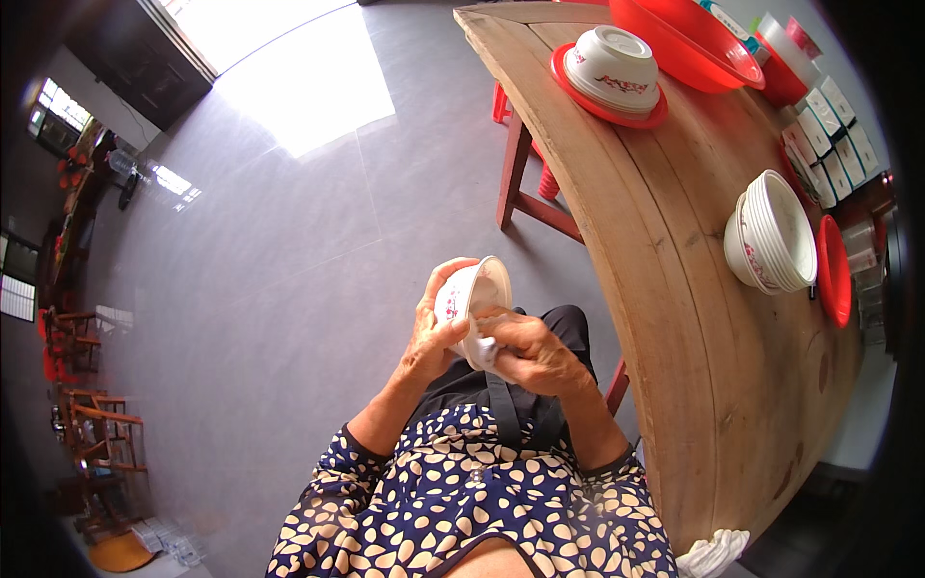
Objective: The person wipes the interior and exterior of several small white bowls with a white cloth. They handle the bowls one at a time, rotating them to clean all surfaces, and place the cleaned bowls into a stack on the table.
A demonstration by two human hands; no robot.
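Observation:
A white bowl (492, 279) with a red flower pattern is held tilted over my lap, its opening turned to the right. My left hand (434, 334) is closed around its outside, thumb near the rim. At the bowl's mouth, my right hand (540, 354) grips a bunched white cloth (488, 358), fingers reaching inside the rim. Part of the cloth is hidden by those fingers. On the wooden table (665, 289) to my right, a stack of similar bowls (761, 241) lies tipped on its side. Farther back, upside-down bowls (612, 72) rest on a red plate (657, 118).
A big red basin (674, 43) stands at the table's far end. White boxes (833, 140) and a red dish (833, 275) line its right side. Another white cloth (713, 556) lies at the near corner. Wooden chairs (106, 429) stand far left across the grey floor (251, 289).

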